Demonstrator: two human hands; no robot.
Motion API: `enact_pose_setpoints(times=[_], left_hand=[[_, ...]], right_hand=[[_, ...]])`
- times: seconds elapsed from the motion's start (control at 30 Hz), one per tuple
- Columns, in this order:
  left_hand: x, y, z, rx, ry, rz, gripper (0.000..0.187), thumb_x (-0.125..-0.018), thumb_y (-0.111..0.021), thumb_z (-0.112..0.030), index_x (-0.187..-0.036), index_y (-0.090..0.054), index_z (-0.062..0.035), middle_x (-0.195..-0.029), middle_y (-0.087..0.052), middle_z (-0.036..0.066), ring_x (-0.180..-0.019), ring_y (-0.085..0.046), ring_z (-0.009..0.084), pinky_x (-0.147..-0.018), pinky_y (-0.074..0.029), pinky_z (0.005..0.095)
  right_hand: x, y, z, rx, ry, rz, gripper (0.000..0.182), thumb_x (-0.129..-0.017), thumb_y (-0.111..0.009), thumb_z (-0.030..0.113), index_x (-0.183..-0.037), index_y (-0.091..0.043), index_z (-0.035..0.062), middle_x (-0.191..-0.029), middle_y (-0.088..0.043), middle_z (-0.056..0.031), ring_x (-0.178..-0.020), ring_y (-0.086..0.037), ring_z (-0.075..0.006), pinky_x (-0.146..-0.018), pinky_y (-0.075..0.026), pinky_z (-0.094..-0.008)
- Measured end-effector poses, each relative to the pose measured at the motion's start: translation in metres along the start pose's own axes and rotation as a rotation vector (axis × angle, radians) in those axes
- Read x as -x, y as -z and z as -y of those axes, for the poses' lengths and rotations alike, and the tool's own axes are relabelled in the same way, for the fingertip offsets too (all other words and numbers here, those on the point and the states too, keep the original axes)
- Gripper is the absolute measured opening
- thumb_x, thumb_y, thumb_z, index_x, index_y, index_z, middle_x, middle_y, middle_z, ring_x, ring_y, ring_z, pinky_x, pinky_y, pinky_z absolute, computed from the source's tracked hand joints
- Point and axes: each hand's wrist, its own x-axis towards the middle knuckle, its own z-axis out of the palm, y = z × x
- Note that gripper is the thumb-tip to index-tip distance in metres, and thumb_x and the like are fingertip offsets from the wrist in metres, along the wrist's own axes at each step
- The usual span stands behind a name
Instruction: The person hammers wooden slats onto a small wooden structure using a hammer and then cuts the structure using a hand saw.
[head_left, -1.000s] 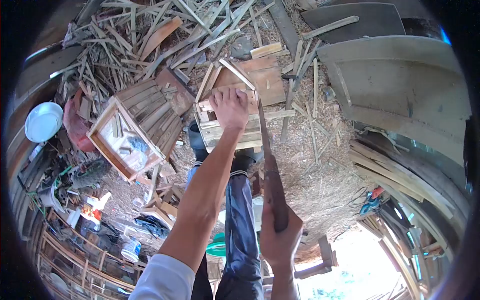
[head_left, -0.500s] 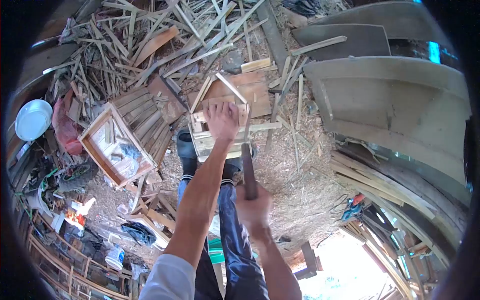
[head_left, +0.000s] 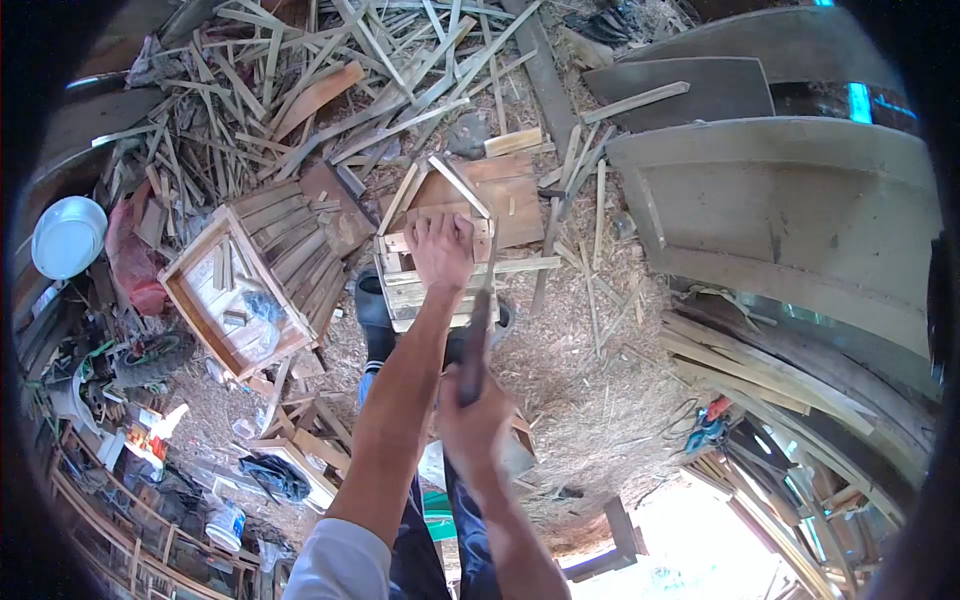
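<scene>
A small house-shaped wooden frame [head_left: 405, 298] of pale slats, with a peaked top, sits at my feet. My left hand [head_left: 440, 250] presses on its upper part, fingers curled over a crosspiece. Gripped in my right hand [head_left: 475, 425], which is blurred, is a handsaw [head_left: 474, 350] with a long dark handle and a narrow blade. The blade runs along the frame's right side, where it crosses a pale slat [head_left: 530, 265] that sticks out to the right.
A brown board [head_left: 520, 210] lies behind the frame. Scrap slats [head_left: 270, 95] heap up at the far left. A slatted wooden crate [head_left: 240, 365] and a white basin [head_left: 68, 238] are on the left. Large curved panels [head_left: 780, 200] lean on the right.
My right hand and the saw handle have swung left and slightly toward me. My left hand keeps its place on the frame. My right leg has shifted, showing a box behind it.
</scene>
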Motion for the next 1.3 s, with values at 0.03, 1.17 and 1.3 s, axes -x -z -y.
enact_pose_setpoints(times=[0.03, 1.17, 1.3], left_hand=[[0.002, 0.002, 0.004, -0.012, 0.003, 0.004, 0.025, -0.094, -0.049, -0.024, -0.085, -0.065, -0.0075, -0.088, -0.064, 0.009, -0.093, -0.056, 0.0295, -0.097, -0.036, 0.0476], [-0.011, 0.047, -0.023, 0.15, -0.659, -0.005, 0.019, -0.089, -0.059, -0.019, -0.104, -0.059, -0.006, -0.113, -0.056, 0.012, -0.11, -0.051, 0.0323, -0.096, -0.04, 0.0473], [-0.028, 0.053, -0.069, -0.316, -1.43, 0.713, 0.034, -0.087, -0.06, -0.021, -0.12, -0.06, -0.0129, -0.132, -0.054, 0.007, -0.138, -0.037, 0.026, -0.121, -0.021, 0.0458]], right_hand=[[-0.015, 0.02, 0.009, 0.062, -0.043, 0.088, 0.03, -0.089, -0.064, 0.027, -0.087, -0.066, -0.0025, -0.068, -0.064, -0.0243, -0.067, -0.068, -0.0402, -0.061, -0.051, -0.0484], [0.028, -0.001, -0.178, -1.069, -0.148, -0.31, 0.026, -0.094, -0.064, 0.018, -0.077, -0.059, -0.0006, -0.065, -0.055, -0.0027, -0.054, -0.044, -0.0081, -0.049, -0.032, -0.0258], [0.034, -0.011, -0.184, -1.157, -0.228, -0.397, 0.028, -0.095, -0.063, 0.017, -0.072, -0.056, 0.0013, -0.06, -0.047, 0.0013, -0.054, -0.042, -0.0078, -0.053, -0.033, -0.0258]])
